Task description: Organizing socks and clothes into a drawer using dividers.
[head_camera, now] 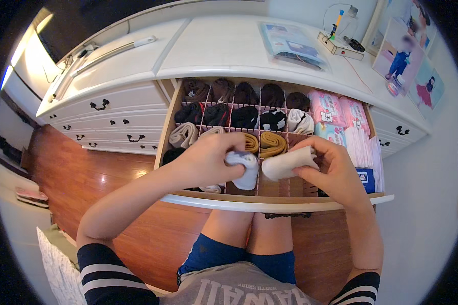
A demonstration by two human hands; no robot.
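My left hand (210, 158) pinches a rolled white sock with a bluish-grey edge (247, 173) over the front of an open dresser drawer (229, 202). My right hand (330, 167) holds a rolled cream sock (286, 164) by its ragged-looking end. The two rolls are close but apart. Behind them, pinkish dividers split the drawer into cells with rolled socks: dark brown ones (246, 94) at the back, black ones (245, 117) in front of these, then beige (184, 135) and mustard yellow ones (273, 144). My left hand partly hides the beige and mustard row.
Pink plastic packs (327, 108), a light blue pack (330, 133) and a dark blue pack (366, 180) fill the drawer's right side. On the white dresser top (221, 42) lie a plastic pouch (292, 44), a long pale rod (110, 55) and a small box with a switch (339, 47).
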